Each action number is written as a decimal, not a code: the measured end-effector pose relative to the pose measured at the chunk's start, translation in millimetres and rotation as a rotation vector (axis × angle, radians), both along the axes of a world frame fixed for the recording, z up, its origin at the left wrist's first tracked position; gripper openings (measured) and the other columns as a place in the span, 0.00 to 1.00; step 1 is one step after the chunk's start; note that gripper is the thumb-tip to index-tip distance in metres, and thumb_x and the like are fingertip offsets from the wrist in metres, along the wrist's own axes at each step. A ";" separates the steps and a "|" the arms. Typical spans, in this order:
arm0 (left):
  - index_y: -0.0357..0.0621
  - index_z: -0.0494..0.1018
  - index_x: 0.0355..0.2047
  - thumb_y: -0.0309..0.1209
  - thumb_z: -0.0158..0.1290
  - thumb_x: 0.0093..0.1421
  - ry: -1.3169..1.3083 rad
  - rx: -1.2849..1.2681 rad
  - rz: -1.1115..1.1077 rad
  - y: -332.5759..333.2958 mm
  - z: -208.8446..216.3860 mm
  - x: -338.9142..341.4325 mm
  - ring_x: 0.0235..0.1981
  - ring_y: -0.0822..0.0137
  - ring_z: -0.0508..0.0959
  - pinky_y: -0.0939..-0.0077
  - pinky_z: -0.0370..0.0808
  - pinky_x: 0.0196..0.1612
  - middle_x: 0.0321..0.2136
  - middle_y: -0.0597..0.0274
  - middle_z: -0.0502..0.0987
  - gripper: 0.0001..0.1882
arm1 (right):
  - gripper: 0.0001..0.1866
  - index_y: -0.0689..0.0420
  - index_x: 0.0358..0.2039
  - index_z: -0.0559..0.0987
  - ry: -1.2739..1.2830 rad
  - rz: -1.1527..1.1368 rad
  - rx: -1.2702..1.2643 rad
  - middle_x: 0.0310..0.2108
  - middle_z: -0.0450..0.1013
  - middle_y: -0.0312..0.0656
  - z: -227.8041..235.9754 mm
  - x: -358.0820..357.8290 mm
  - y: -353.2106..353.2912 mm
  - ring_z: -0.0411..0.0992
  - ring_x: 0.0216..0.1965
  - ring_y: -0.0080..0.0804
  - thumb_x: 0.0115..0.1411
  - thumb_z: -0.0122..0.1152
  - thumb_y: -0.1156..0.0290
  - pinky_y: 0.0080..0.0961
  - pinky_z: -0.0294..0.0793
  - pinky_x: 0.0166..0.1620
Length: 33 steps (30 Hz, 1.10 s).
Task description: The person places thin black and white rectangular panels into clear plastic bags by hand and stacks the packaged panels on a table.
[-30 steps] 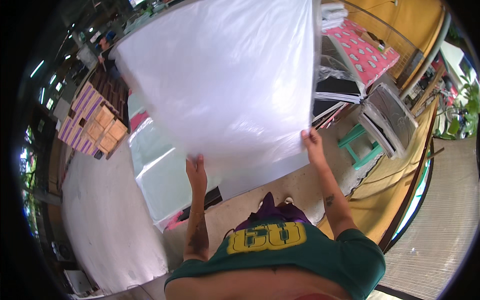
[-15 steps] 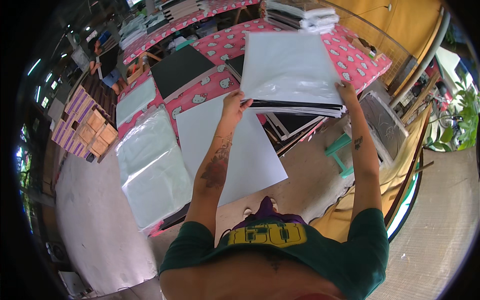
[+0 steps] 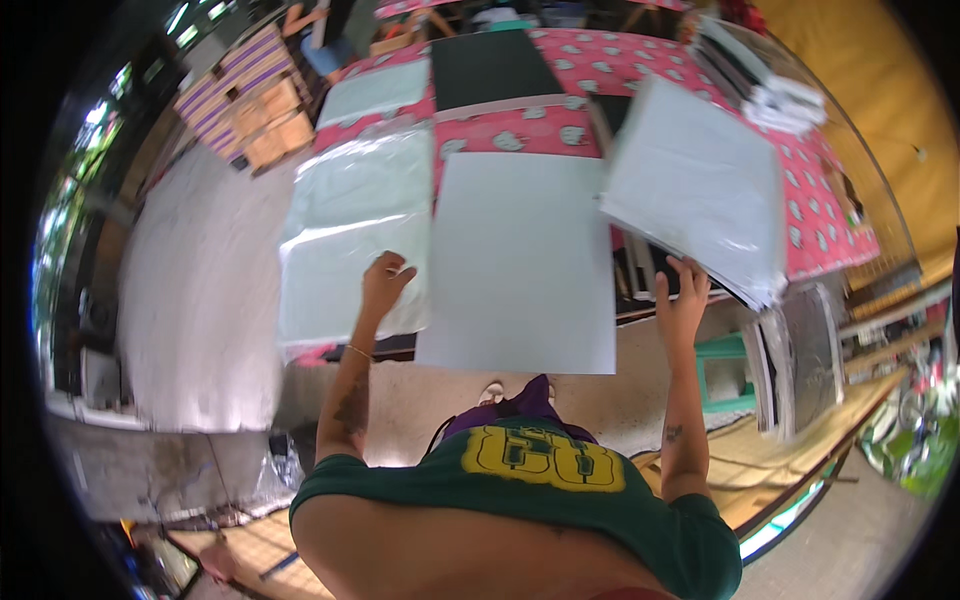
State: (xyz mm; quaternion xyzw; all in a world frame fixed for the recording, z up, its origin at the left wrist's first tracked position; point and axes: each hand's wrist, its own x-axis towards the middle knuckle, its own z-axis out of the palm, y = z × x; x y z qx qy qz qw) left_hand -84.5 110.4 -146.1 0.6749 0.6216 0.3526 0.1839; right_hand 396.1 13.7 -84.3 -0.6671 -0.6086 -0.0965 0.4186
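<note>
My left hand [image 3: 384,284], loosely curled with the thumb apart and nothing visible in it, hovers over a pile of clear plastic sleeves [image 3: 345,200]. Between my hands lies a large pale grey-white sheet [image 3: 525,265], its near end jutting past the table edge. To its right, a stack of plastic-covered white sheets [image 3: 700,175] rests at a slant on dark boards [image 3: 607,115]. My right hand [image 3: 683,290] is at the stack's near edge, fingers spread, not gripping it; whether the fingertips touch it, I cannot tell.
A black board [image 3: 495,72] and a smaller pale sheet pile [image 3: 375,92] lie farther back on the pink patterned table cover [image 3: 580,60]. More wrapped stacks [image 3: 755,75] stand far right. A green stool [image 3: 722,375] and framed panels [image 3: 800,360] are below right. Another person [image 3: 325,45] stands far left.
Both hands have let go of the plastic-covered stack, which now lies slanted on the right. My left hand has moved left over the sleeves. The view has turned left.
</note>
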 end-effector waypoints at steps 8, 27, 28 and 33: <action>0.36 0.71 0.33 0.30 0.49 0.59 0.067 0.060 0.086 -36.4 -24.7 -117.4 0.24 0.59 0.76 0.67 0.72 0.29 0.21 0.47 0.74 0.08 | 0.13 0.56 0.40 0.76 0.461 0.634 -0.314 0.40 0.72 0.43 -51.0 -217.3 31.9 0.70 0.42 0.36 0.53 0.62 0.72 0.33 0.70 0.44; 0.42 0.70 0.29 0.35 0.49 0.62 -0.928 -0.017 0.100 -26.5 66.0 -68.3 0.20 0.76 0.71 0.79 0.74 0.24 0.22 0.69 0.68 0.09 | 0.09 0.54 0.39 0.73 2.170 0.628 -0.201 0.29 0.73 0.33 -15.3 -260.8 17.4 0.72 0.31 0.25 0.65 0.46 0.66 0.24 0.76 0.40; 0.44 0.69 0.29 0.37 0.47 0.64 -1.023 -0.050 0.092 -22.5 67.8 -67.4 0.20 0.76 0.70 0.78 0.73 0.24 0.21 0.69 0.67 0.11 | 0.10 0.56 0.39 0.73 2.277 0.694 -0.076 0.29 0.73 0.36 -46.8 -224.8 19.9 0.72 0.34 0.25 0.65 0.45 0.67 0.24 0.76 0.39; 0.41 0.70 0.24 0.38 0.44 0.64 -0.336 0.017 0.075 38.7 11.8 -219.7 0.22 0.66 0.73 0.72 0.73 0.27 0.19 0.59 0.70 0.15 | 0.12 0.54 0.21 0.63 2.429 0.871 0.461 0.16 0.54 0.30 -62.9 -47.0 -9.8 0.51 0.15 0.17 0.61 0.51 0.71 0.14 0.52 0.16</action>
